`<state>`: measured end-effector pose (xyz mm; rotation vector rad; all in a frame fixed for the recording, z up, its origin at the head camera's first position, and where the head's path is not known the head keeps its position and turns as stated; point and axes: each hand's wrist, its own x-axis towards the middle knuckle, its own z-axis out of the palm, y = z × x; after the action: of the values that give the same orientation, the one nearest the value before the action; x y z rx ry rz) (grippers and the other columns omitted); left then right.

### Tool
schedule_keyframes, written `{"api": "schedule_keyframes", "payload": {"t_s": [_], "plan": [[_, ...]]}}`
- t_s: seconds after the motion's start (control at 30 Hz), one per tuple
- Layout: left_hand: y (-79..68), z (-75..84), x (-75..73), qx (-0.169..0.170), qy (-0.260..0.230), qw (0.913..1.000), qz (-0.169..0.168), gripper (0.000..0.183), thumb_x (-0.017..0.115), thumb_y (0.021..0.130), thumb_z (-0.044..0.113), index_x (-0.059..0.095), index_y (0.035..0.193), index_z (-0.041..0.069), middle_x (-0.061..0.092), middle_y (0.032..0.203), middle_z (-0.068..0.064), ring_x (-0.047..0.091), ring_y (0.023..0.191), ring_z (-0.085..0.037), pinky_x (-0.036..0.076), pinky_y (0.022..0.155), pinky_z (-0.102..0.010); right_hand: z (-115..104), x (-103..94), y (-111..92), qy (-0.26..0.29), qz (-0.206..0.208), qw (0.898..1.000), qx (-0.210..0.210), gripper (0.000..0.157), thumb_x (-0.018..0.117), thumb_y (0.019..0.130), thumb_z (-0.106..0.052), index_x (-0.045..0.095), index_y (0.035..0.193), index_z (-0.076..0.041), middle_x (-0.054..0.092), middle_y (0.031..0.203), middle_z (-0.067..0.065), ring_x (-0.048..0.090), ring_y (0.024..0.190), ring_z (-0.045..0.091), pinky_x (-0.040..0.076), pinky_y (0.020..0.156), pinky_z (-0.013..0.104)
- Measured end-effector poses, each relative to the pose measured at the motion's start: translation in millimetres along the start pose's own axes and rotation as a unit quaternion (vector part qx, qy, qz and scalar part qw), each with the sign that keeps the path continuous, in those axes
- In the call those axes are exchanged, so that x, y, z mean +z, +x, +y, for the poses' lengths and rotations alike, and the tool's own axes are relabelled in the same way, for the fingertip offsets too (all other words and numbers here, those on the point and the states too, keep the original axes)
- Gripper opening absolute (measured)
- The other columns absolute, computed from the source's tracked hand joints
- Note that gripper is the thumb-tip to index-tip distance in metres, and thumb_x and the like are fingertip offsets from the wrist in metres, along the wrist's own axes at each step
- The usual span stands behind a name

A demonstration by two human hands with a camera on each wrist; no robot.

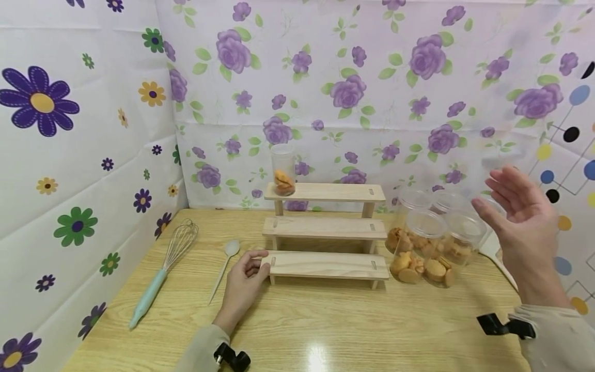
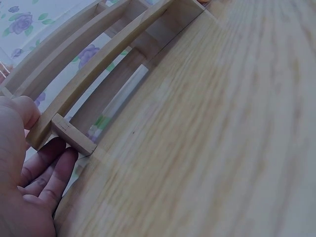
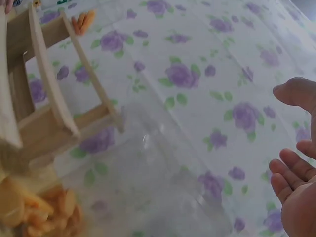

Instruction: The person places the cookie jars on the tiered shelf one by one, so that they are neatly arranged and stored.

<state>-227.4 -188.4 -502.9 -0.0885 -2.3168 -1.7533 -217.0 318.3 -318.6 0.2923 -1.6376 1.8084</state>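
Note:
A three-tier wooden shelf point(image 1: 325, 264) stands on the table. My left hand point(image 1: 245, 283) grips the left end of its lowest board; in the left wrist view the thumb lies at the board's end and the fingers point(image 2: 61, 173) curl beneath it. My right hand point(image 1: 525, 222) is raised at the right, fingers spread from the thumb, with nothing in it. Below and left of it several clear jars point(image 1: 425, 248) of orange-brown snacks stand beside the shelf. One clear jar point(image 1: 283, 170) with snacks stands on the top board's left end.
Left of the shelf lie a whisk point(image 1: 155, 289) with a pale blue handle and a light spoon point(image 1: 228, 256). A white-handled utensil point(image 1: 499, 266) lies partly behind the jars at the right. Flowered cloth point(image 1: 316, 46) hangs behind the table.

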Motion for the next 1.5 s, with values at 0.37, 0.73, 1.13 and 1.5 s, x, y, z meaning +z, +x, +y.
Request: {"api": "schedule_keyframes", "payload": {"t_s": [0.37,0.73,1.13,1.5], "plan": [[-0.1,-1.6,0.6,0.004,-0.004,1.0000,0.000,0.027,0.078,0.108,0.019,0.075,0.135,0.021,0.077,0.107,-0.006,0.073,0.097,-0.018,0.057,0.087,-0.024,49.1,-48.7,-38.2,-0.003,-0.015,0.999,0.047,0.076,0.076,0.093,0.023,0.053,0.161,-0.002,0.065,0.152,0.004,0.061,0.139,0.016,0.047,0.111,0.013],[-1.8,-1.6,4.8,0.010,0.001,1.0000,-0.001,0.028,0.078,0.107,0.019,0.075,0.135,0.019,0.078,0.107,-0.006,0.074,0.099,-0.016,0.057,0.090,-0.024,94.2,-72.4,-73.3,-0.023,-0.043,0.993,0.107,0.079,0.075,0.098,0.016,0.045,0.168,-0.005,0.061,0.148,-0.003,0.063,0.132,0.006,0.050,0.105,0.011],[-3.3,1.1,-1.2,-0.003,0.003,1.0000,0.001,0.027,0.078,0.107,0.018,0.075,0.134,0.020,0.076,0.107,-0.006,0.073,0.097,-0.018,0.057,0.088,-0.024,136.4,-71.7,-96.9,-0.045,-0.043,0.989,0.135,0.075,0.081,0.094,0.015,0.053,0.161,-0.006,0.067,0.141,-0.006,0.064,0.129,0.004,0.049,0.106,0.011],[-0.7,1.5,-1.0,0.006,0.000,1.0000,0.000,0.028,0.078,0.108,0.021,0.075,0.135,0.022,0.077,0.108,-0.006,0.073,0.102,-0.018,0.057,0.091,-0.024,156.1,-80.0,-97.2,-0.082,-0.078,0.986,0.118,0.080,0.083,0.093,0.015,0.047,0.163,0.003,0.068,0.142,-0.005,0.065,0.130,0.005,0.050,0.105,0.012]]}}
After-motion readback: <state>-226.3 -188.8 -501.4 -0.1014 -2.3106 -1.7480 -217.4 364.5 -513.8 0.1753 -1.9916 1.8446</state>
